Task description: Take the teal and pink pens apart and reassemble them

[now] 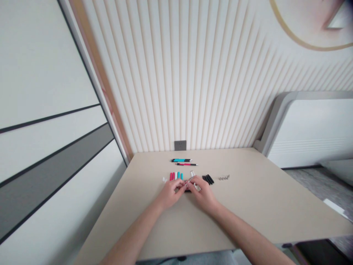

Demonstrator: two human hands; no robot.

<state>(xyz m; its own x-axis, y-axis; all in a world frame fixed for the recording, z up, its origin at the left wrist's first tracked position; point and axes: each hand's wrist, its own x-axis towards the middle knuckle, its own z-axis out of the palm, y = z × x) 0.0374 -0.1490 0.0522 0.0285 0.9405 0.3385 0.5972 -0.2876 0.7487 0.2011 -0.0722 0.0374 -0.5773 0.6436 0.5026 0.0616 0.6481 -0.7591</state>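
My left hand (171,192) and my right hand (203,191) meet over the middle of the table, fingertips almost touching. Both are closed in a pinch on a thin, pale pen part (189,180); its exact kind is too small to make out. Beneath the fingers lies something dark (188,191), mostly hidden. Just beyond my left hand is a row of short coloured pen tubes (175,175) in red, white and blue. Several black pen tubes (208,179) lie right of my right hand. Small white pieces (192,173) sit beyond the fingertips.
Toward the wall lie blue-and-black pens (181,160) and a red-and-black pen (186,164). Small greyish parts (224,177) are at the right, and tiny clear pieces (164,179) at the left. A socket (180,145) is on the ribbed wall behind the table (248,206).
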